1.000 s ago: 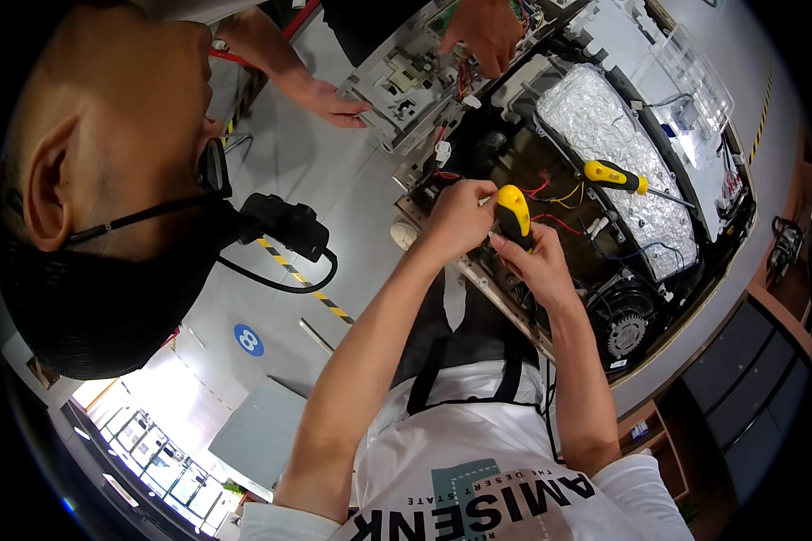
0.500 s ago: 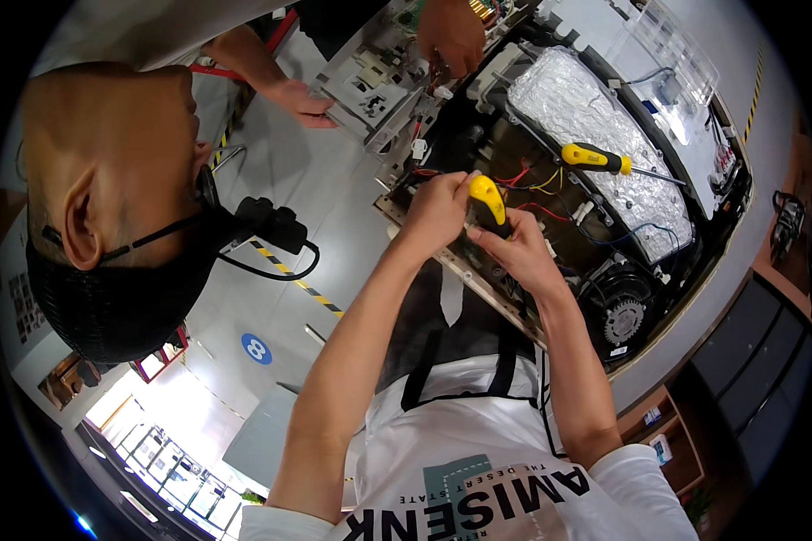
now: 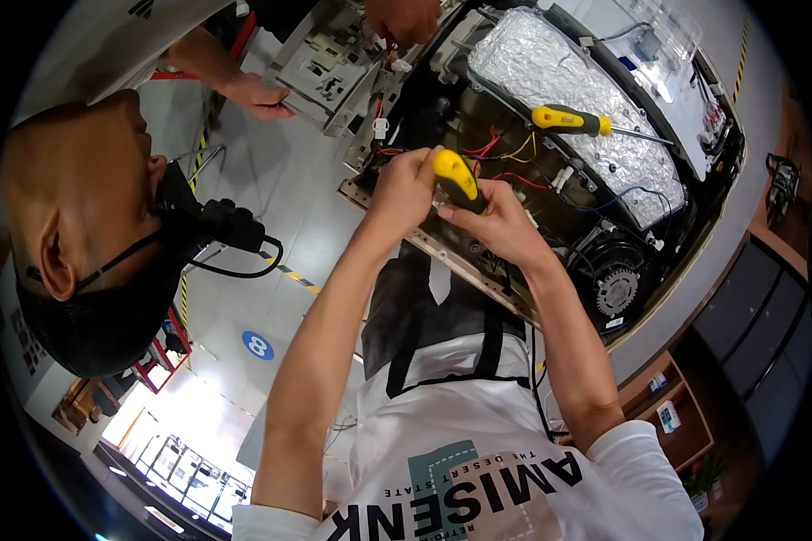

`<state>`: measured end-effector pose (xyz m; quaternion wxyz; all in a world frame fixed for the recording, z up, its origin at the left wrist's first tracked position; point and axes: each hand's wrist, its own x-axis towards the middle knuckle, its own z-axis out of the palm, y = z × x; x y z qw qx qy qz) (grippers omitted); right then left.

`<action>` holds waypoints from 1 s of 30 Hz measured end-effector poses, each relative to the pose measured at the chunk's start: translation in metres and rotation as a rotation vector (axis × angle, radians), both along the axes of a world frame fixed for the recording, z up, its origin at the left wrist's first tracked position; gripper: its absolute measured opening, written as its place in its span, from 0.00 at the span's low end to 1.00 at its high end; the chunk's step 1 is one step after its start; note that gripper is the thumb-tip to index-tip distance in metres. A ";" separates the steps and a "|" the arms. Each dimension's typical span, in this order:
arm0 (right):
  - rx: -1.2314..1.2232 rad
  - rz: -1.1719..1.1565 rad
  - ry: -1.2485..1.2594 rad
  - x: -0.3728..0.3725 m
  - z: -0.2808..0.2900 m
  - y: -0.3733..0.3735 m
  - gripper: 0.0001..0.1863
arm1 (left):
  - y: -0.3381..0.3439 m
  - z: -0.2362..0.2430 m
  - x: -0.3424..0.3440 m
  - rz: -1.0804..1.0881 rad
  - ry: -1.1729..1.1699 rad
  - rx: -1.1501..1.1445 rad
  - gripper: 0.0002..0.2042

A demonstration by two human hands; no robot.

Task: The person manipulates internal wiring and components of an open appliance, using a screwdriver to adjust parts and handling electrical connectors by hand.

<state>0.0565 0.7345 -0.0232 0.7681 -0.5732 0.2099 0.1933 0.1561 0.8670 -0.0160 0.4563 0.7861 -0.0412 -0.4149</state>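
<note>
Little has changed: the right hand [image 3: 503, 219] still grips the yellow screwdriver [image 3: 457, 177] at the near left edge of the machine [image 3: 465, 272], so work there seems unfinished. The left hand [image 3: 406, 189] curls beside it; whether it pinches anything is unclear.

I see crinkly, shiny foil [image 3: 573, 90]. The loose screwdriver [image 3: 564, 119] has a smooth plastic handle and a shiny metal rod. The held screwdriver [image 3: 457, 177] has a smooth, glossy plastic handle too. The white shirt [image 3: 465, 419] is dull, soft-looking cloth. The clear cover [image 3: 672, 41] looks like glossy plastic. The floor [image 3: 289, 198] looks smooth and shiny.
</note>
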 end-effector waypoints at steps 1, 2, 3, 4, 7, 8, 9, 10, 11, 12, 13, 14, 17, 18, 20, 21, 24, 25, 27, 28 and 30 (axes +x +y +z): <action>-0.015 0.013 -0.063 -0.002 -0.008 -0.002 0.10 | 0.002 -0.008 -0.001 -0.039 -0.096 -0.075 0.11; -0.028 0.028 -0.120 -0.002 -0.013 -0.002 0.10 | 0.004 -0.014 -0.003 -0.075 -0.187 -0.150 0.11; -0.041 0.044 -0.178 -0.002 -0.016 -0.003 0.10 | 0.006 -0.020 -0.004 -0.111 -0.278 -0.225 0.11; -0.005 0.066 -0.122 -0.003 -0.017 -0.007 0.11 | 0.010 -0.025 -0.004 -0.126 -0.234 -0.197 0.10; 0.105 -0.061 -0.032 -0.001 -0.001 -0.005 0.11 | 0.002 -0.010 0.004 -0.152 -0.114 -0.088 0.09; 0.071 -0.043 0.018 -0.002 0.000 -0.004 0.10 | 0.002 -0.010 0.004 -0.142 -0.077 -0.028 0.09; 0.091 -0.067 -0.010 -0.003 0.001 0.000 0.10 | 0.002 -0.010 0.004 -0.131 -0.039 0.034 0.09; 0.110 -0.091 -0.038 -0.005 0.002 0.004 0.10 | 0.002 -0.013 0.003 -0.130 -0.064 0.039 0.09; 0.131 -0.117 -0.067 -0.007 0.001 0.007 0.09 | 0.003 -0.016 0.000 -0.131 -0.090 0.046 0.09; 0.078 -0.050 -0.021 -0.007 -0.002 0.003 0.10 | 0.005 -0.019 -0.002 -0.133 -0.116 0.052 0.09; 0.077 -0.059 -0.035 -0.006 -0.003 0.004 0.09 | 0.006 -0.021 -0.003 -0.112 -0.119 0.048 0.09; 0.072 -0.068 -0.050 -0.004 -0.004 0.004 0.09 | 0.005 -0.021 -0.003 -0.089 -0.122 0.039 0.10; 0.046 -0.014 -0.096 -0.007 -0.010 0.000 0.10 | 0.004 -0.015 0.002 -0.193 -0.135 0.019 0.12; 0.008 0.029 -0.078 -0.008 -0.017 -0.003 0.10 | 0.004 -0.009 0.005 -0.257 -0.139 0.014 0.13; -0.031 0.089 0.004 -0.006 -0.014 -0.008 0.10 | 0.003 -0.002 0.009 -0.324 -0.158 -0.008 0.15; -0.018 0.068 0.008 -0.005 -0.011 -0.008 0.10 | 0.004 -0.002 0.009 -0.306 -0.152 -0.016 0.14; 0.044 -0.009 -0.020 -0.006 -0.008 -0.001 0.11 | 0.005 -0.007 0.007 -0.239 -0.128 -0.017 0.11; 0.079 -0.040 -0.056 -0.007 -0.008 0.003 0.11 | 0.007 -0.014 0.003 -0.206 -0.117 -0.002 0.11; 0.094 -0.057 -0.086 -0.009 -0.009 0.006 0.12 | 0.008 -0.018 -0.001 -0.182 -0.149 0.032 0.10; 0.073 -0.047 -0.079 -0.008 -0.007 0.005 0.12 | 0.008 -0.018 -0.001 -0.197 -0.193 0.049 0.10; 0.067 -0.054 -0.067 -0.008 -0.005 0.005 0.12 | 0.007 -0.020 0.000 -0.214 -0.185 0.073 0.10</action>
